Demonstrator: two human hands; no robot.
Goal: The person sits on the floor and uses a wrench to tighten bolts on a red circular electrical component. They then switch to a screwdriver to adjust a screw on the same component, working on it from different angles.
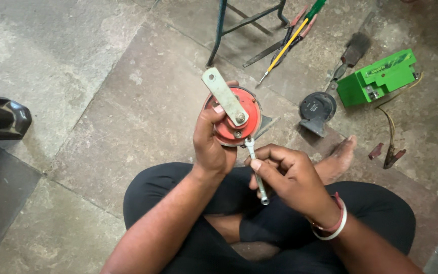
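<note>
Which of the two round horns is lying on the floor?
The black horn, beside the green box. The red horn is off the floor, held in the left hand, with the right hand's spanner on it.

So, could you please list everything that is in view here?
Disc horn: one, red with a grey metal bracket, held up in the left hand.
Spanner: one, silver, in the right hand, head at the horn's lower edge.
Second horn: one, black, on the floor.
Battery: one, green, floor at right.
Screwdriver: one, yellow shaft, green handle, floor at top.
Brush: one, dark, beside the battery.
Left hand: gripping the horn.
Right hand: gripping the spanner.
</note>
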